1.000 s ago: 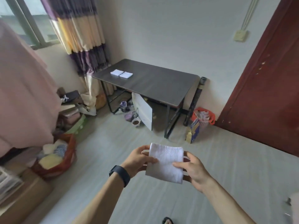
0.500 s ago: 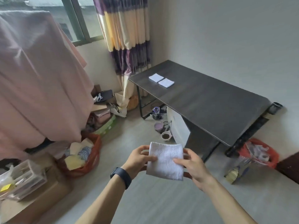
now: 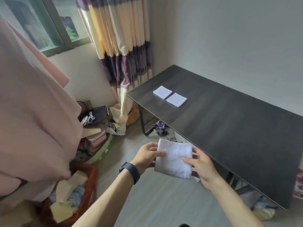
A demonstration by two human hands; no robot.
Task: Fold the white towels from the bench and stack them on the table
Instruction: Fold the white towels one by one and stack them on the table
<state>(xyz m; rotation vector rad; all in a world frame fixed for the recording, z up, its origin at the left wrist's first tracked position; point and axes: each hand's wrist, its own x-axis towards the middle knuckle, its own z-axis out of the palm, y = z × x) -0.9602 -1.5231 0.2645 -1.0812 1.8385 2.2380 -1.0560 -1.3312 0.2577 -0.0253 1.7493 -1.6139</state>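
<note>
A folded white towel [image 3: 174, 158] is held in the air between both hands, just short of the near edge of the dark table [image 3: 229, 122]. My left hand [image 3: 146, 155] pinches its left edge, thumb on top. My right hand [image 3: 202, 164] pinches its right edge with the thumb lying across the cloth. Two folded white towels lie side by side near the table's far left corner, one [image 3: 162, 92] further back and one [image 3: 176, 99] nearer. The bench is out of view.
A large pink cloth [image 3: 32, 102] hangs at the left. Below it stand an orange basket [image 3: 85, 199] of rags and stacked boxes [image 3: 96, 136]. A striped curtain [image 3: 121, 46] hangs by the table's corner. Clutter lies under the table.
The view has moved closer to the table and turned left; the table now fills the right side. Both hands keep the same hold on the folded towel.
</note>
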